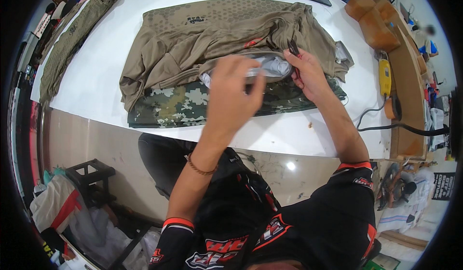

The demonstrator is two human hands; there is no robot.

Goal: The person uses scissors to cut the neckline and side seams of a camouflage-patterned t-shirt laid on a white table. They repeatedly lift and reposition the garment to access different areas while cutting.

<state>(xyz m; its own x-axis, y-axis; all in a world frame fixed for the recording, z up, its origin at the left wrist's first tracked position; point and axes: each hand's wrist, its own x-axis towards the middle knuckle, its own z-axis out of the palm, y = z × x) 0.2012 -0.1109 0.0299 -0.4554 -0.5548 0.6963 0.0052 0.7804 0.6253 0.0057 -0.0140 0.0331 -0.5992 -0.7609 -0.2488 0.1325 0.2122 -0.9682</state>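
Right hand (308, 76) closed around slim black-and-red snips (293, 49), left hand (235, 91) blurred, half-curled, hold unclear; we'd best angle blades off the olive-brown patterned fabric shirt (217, 36) atop green camouflage cloth (176, 107).

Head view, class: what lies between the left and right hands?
The head view shows whitish fabric, edged by the olive garment, between left hand and right hand.

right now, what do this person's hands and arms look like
The left hand and right hand are gloveless. A brown beaded-looking bracelet circles the left wrist. The short black fabric sleeves have red-orange and white cuff bands and printed markings.
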